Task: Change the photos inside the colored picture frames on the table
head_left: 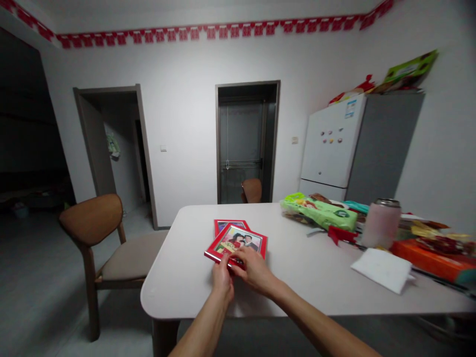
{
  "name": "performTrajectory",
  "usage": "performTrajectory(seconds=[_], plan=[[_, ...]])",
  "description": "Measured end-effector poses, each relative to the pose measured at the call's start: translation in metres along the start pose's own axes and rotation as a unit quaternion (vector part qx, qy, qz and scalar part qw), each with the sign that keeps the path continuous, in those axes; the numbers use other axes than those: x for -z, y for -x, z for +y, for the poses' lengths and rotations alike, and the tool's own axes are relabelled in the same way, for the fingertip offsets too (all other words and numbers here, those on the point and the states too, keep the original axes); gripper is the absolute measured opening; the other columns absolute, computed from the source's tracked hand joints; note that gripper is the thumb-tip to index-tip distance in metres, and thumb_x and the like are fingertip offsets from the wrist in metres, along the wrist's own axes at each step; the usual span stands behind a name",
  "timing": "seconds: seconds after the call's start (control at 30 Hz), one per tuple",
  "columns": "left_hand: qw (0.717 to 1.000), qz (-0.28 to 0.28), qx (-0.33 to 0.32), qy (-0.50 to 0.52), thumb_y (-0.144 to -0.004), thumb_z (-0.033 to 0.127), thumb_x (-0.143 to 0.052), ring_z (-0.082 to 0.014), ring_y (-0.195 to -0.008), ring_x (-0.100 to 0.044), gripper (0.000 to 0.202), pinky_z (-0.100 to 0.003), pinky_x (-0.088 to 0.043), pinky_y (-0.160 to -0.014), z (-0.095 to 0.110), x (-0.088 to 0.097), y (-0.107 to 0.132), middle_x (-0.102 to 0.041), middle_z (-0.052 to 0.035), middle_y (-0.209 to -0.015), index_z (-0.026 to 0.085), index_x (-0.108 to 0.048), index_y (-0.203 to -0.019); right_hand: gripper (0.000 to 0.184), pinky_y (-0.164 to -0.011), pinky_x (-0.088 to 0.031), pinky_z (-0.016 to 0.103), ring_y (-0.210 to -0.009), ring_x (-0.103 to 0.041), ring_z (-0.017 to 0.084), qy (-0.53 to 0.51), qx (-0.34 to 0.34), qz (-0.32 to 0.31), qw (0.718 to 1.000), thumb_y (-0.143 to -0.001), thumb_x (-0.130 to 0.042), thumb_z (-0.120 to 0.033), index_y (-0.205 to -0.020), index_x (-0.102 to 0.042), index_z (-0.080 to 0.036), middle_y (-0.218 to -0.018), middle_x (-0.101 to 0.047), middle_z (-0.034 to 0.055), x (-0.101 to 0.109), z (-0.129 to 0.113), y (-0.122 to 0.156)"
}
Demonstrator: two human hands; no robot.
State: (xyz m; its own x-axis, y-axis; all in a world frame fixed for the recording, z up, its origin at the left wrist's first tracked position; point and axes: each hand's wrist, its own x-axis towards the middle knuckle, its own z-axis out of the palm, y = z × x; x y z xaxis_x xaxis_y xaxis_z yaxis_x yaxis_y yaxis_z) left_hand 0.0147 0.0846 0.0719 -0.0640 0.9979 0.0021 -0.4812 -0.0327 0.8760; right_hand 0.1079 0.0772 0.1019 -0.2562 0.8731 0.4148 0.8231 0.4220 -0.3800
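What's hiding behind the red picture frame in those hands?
Another red frame peeks out past the far edge of the front frame, showing its top edge and a bluish-purple bit of picture. The front one covers the rest, so I can't tell what's in it.

We faced a pale table (pixel 174 282) with rounded corners and a smooth top; on its left half we saw a red picture frame (pixel 226 224), partly covered by a second red frame (pixel 238 242); the right half bore a clutter, in which we made out a green package (pixel 325 211) toward the far edge, a small red item (pixel 340 234) just in front of it, an upright pink tumbler (pixel 381 228), a folded white sheet (pixel 385 270) and an orange box (pixel 427 260), somewhat blurred.
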Motion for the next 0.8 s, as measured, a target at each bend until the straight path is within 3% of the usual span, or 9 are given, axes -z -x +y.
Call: performTrajectory(seconds=[0.1, 0.2, 0.27, 0.37, 0.47, 0.53, 0.6, 0.67, 0.8], plan=[[0.999, -0.020, -0.043, -0.027, -0.070, 0.032, -0.056, -0.0176, -0.071, -0.059, 0.025, -0.025, -0.044, -0.063, 0.014, -0.004, 0.022, -0.063, -0.0031, -0.073, 0.013, -0.056, -0.085, 0.045, -0.091, -0.030, 0.036, -0.109, -0.041, 0.022, -0.169, -0.091, 0.077, 0.978, -0.070, -0.049, -0.036, -0.111, -0.048, -0.017, -0.117, -0.048, 0.0113, 0.020, 0.001, 0.015], [0.985, -0.077, -0.116, -0.104, -0.068, 0.026, -0.057, -0.0193, -0.078, -0.057, 0.019, -0.027, -0.043, -0.072, 0.039, -0.004, 0.056, -0.063, -0.0034, -0.079, 0.015, -0.059, -0.084, 0.057, -0.086, -0.037, 0.036, -0.108, -0.045, 0.020, -0.391, -0.201, 0.097, 0.893, -0.073, -0.043, -0.047, -0.123, -0.033, -0.021, -0.119, -0.048, 0.0095, 0.043, -0.003, 0.035], [0.914, -0.160, -0.246, -0.281, -0.073, 0.022, -0.049, -0.0191, -0.085, -0.055, 0.019, -0.029, -0.041, -0.078, 0.052, -0.002, 0.080, -0.062, -0.0039, -0.090, 0.019, -0.059, -0.088, 0.058, -0.078, -0.042, 0.036, -0.104, -0.049, 0.020, -0.512, -0.241, 0.093, 0.819, -0.072, -0.040, -0.052, -0.123, -0.032, -0.025, -0.116, -0.051, 0.0078, 0.054, -0.009, 0.053], [0.771, -0.250, -0.360, -0.462, -0.069, 0.018, -0.046, -0.0225, -0.094, -0.051, 0.036, -0.034, -0.040, -0.084, 0.053, 0.007, 0.105, -0.058, -0.0087, -0.104, 0.016, -0.051, -0.105, 0.053, -0.071, -0.046, 0.035, -0.092, -0.057, 0.022, -0.631, -0.260, 0.061, 0.728, -0.072, -0.039, -0.054, -0.113, -0.044, -0.021, -0.103, -0.060, 0.0092, 0.061, -0.019, 0.077], [0.670, -0.284, -0.397, -0.560, -0.064, 0.022, -0.051, -0.0274, -0.100, -0.049, 0.049, -0.039, -0.039, -0.088, 0.032, 0.022, 0.109, -0.052, -0.0122, -0.114, 0.013, -0.046, -0.113, 0.047, -0.068, -0.047, 0.035, -0.079, -0.061, 0.024, -0.664, -0.297, 0.013, 0.686, -0.070, -0.042, -0.047, -0.101, -0.054, -0.014, -0.086, -0.066, 0.0111, 0.057, -0.021, 0.091], [0.634, -0.287, -0.389, -0.603, -0.065, 0.026, -0.053, -0.0286, -0.101, -0.048, 0.052, -0.039, -0.041, -0.087, 0.015, 0.030, 0.105, -0.051, -0.0118, -0.116, 0.014, -0.045, -0.114, 0.042, -0.066, -0.048, 0.035, -0.073, -0.062, 0.024, -0.661, -0.318, -0.023, 0.680, -0.067, -0.044, -0.041, -0.094, -0.058, -0.012, -0.079, -0.067, 0.0116, 0.051, -0.016, 0.093], [0.610, -0.291, -0.378, -0.633, -0.065, 0.030, -0.054, -0.0288, -0.101, -0.049, 0.052, -0.039, -0.043, -0.085, 0.001, 0.034, 0.100, -0.052, -0.0110, -0.115, 0.016, -0.045, -0.114, 0.038, -0.064, -0.048, 0.034, -0.069, -0.063, 0.023, -0.643, -0.317, -0.048, 0.695, -0.066, -0.045, -0.036, -0.090, -0.060, -0.011, -0.075, -0.067, 0.0115, 0.041, -0.005, 0.090], [0.589, -0.307, -0.370, -0.650, -0.066, 0.032, -0.054, -0.0282, -0.102, -0.048, 0.051, -0.038, -0.042, -0.086, -0.009, 0.035, 0.097, -0.053, -0.0102, -0.114, 0.016, -0.046, -0.113, 0.034, -0.062, -0.048, 0.032, -0.066, -0.063, 0.021, -0.601, -0.299, -0.049, 0.740, -0.064, -0.046, -0.030, -0.090, -0.059, -0.011, -0.075, -0.068, 0.0098, 0.030, 0.010, 0.086], [0.572, -0.330, -0.343, -0.668, -0.068, 0.028, -0.052, -0.0258, -0.106, -0.046, 0.046, -0.037, -0.040, -0.088, -0.018, 0.029, 0.097, -0.051, -0.0099, -0.116, 0.015, -0.046, -0.111, 0.038, -0.064, -0.047, 0.028, -0.072, -0.062, 0.019, -0.416, -0.255, -0.019, 0.873, -0.061, -0.043, -0.023, -0.096, -0.057, -0.013, -0.084, -0.067, 0.0058, 0.007, 0.044, 0.075]])
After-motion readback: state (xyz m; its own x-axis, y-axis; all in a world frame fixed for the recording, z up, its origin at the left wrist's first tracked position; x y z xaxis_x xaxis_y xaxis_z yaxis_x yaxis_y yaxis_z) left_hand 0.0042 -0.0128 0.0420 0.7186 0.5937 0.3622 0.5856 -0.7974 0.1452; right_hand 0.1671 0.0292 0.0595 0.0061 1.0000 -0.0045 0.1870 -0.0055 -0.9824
